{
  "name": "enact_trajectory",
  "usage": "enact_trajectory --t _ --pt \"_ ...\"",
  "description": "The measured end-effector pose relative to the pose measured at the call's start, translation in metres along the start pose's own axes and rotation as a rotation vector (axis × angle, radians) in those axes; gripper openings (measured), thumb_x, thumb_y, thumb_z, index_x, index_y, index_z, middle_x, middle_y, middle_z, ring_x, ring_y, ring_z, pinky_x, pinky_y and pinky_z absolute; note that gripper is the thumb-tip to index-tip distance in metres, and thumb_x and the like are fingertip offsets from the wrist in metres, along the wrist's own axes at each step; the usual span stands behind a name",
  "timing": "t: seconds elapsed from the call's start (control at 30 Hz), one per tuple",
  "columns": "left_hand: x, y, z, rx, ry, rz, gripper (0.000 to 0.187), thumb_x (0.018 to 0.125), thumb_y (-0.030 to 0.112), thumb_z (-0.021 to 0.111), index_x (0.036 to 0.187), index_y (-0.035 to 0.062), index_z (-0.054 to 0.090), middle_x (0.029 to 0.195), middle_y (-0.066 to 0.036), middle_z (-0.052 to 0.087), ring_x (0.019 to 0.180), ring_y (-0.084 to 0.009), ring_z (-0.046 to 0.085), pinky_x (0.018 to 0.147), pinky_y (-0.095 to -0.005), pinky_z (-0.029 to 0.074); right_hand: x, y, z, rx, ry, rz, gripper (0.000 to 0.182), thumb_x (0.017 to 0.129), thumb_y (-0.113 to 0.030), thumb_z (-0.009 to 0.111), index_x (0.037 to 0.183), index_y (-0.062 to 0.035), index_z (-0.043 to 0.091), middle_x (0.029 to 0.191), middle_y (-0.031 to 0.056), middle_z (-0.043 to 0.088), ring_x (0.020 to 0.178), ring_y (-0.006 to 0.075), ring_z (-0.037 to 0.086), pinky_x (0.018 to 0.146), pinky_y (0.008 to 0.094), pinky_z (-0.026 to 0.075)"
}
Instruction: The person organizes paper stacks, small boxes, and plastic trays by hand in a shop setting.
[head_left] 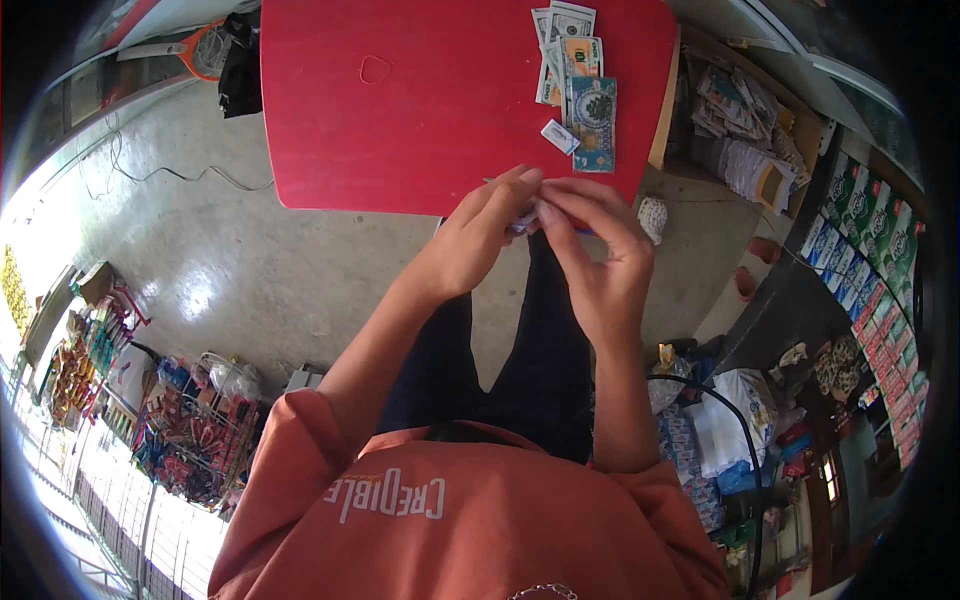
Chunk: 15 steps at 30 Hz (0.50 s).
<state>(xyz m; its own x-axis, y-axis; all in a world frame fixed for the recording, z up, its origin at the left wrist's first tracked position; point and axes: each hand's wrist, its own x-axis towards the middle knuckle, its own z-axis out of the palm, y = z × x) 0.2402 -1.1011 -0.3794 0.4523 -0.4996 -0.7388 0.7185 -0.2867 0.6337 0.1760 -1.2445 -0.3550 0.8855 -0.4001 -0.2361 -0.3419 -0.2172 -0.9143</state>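
My left hand point(478, 235) and my right hand point(605, 240) meet just off the near edge of the red table point(420, 130). Their fingers are closed together around a small whitish piece point(522, 222). Most of it is hidden by the fingers, so I cannot tell what it is. Just beyond my right hand, a blue-green banknote point(594, 125) lies on the table. A small white and blue packet point(560, 136) is beside that note. Several dollar bills point(572, 55) overlap farther back.
A rubber band point(374, 69) rests on the table's far left part. At the right stands an open wooden box point(750, 130) full of papers. Stacked packs point(860, 250) line the far right, and bagged goods point(200, 420) crowd the lower left. A cable point(215, 180) crosses the floor.
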Motion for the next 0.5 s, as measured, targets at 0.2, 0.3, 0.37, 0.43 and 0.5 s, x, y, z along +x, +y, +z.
enact_trajectory --t 0.2,0.3,0.37,0.43,0.5 --pt "0.019 -0.047 -0.021 0.094 0.088 0.058 0.048 0.105 0.045 0.032 0.099 0.0058 0.059 0.079 0.0 0.054 0.07 -0.0084 0.048 0.062 -0.0228 0.037 0.013 0.088 0.01 -0.549 0.141 -0.108 0.034 0.085 -0.021 0.076 0.117 -0.0158 0.067 0.102 0.0039 0.061 0.094 0.0248 0.058 0.083 0.0433 0.042" --pt "0.021 -0.053 -0.03 -0.038 0.117 -0.073 0.048 0.105 0.045 0.033 0.093 0.0067 0.059 0.075 -0.001 0.051 0.063 -0.009 0.046 0.057 -0.0238 0.035 0.031 0.12 0.018 -0.809 0.118 -0.077 0.042 0.082 -0.026 0.079 0.121 -0.0168 0.064 0.106 0.0058 0.058 0.1 0.0271 0.056 0.085 0.0479 0.041" --pt "0.023 -0.062 -0.036 -0.033 0.119 -0.07 0.048 0.104 0.044 0.033 0.09 0.0061 0.059 0.072 -0.001 0.051 0.061 -0.0096 0.046 0.056 -0.0247 0.035 0.036 0.141 0.025 -0.88 0.081 -0.063 0.048 0.08 -0.029 0.081 0.123 -0.0168 0.061 0.111 0.0089 0.057 0.104 0.0296 0.054 0.085 0.0499 0.041" --pt "0.026 -0.063 -0.038 -0.039 0.13 -0.084 0.049 0.104 0.043 0.032 0.088 0.0054 0.059 0.071 -0.001 0.051 0.059 -0.0103 0.046 0.055 -0.0257 0.036 0.043 0.154 0.028 -0.933 0.068 -0.053 0.049 0.08 -0.029 0.081 0.123 -0.0163 0.06 0.112 0.0096 0.056 0.105 0.0301 0.054 0.085 0.0499 0.041" --pt "0.028 -0.06 -0.036 -0.055 0.152 -0.125 0.05 0.104 0.043 0.032 0.088 0.0045 0.059 0.07 -0.002 0.052 0.058 -0.0111 0.046 0.055 -0.0269 0.036 0.048 0.16 0.028 -0.933 0.058 -0.012 0.047 0.081 -0.029 0.08 0.121 -0.0168 0.059 0.113 0.0088 0.056 0.108 0.0301 0.054 0.085 0.0502 0.041"
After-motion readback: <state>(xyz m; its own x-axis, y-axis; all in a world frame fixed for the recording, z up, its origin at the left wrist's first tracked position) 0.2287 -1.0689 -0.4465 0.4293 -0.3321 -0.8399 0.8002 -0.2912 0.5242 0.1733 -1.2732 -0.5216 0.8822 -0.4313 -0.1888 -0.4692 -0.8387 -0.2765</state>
